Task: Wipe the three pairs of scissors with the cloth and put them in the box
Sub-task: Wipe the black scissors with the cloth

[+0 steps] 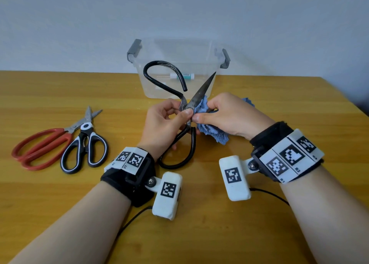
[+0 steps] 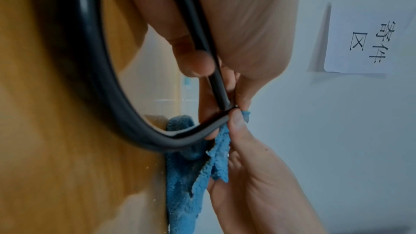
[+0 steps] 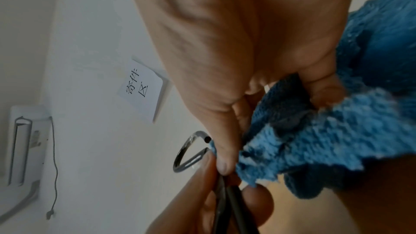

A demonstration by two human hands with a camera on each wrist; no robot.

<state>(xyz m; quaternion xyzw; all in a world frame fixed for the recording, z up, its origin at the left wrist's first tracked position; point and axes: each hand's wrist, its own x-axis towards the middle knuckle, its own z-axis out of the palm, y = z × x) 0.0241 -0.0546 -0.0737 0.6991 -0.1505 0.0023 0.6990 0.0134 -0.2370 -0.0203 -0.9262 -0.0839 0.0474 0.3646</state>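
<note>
One pair of black-handled scissors (image 1: 186,105) is held open above the table (image 1: 259,223), in front of the clear box (image 1: 175,63).
Left hand (image 1: 165,121) pinches it at the pivot; right hand (image 1: 225,113) clutches the blue cloth (image 1: 213,132) against a blade. Two more scissors (image 1: 60,143) lie at the left.
</note>
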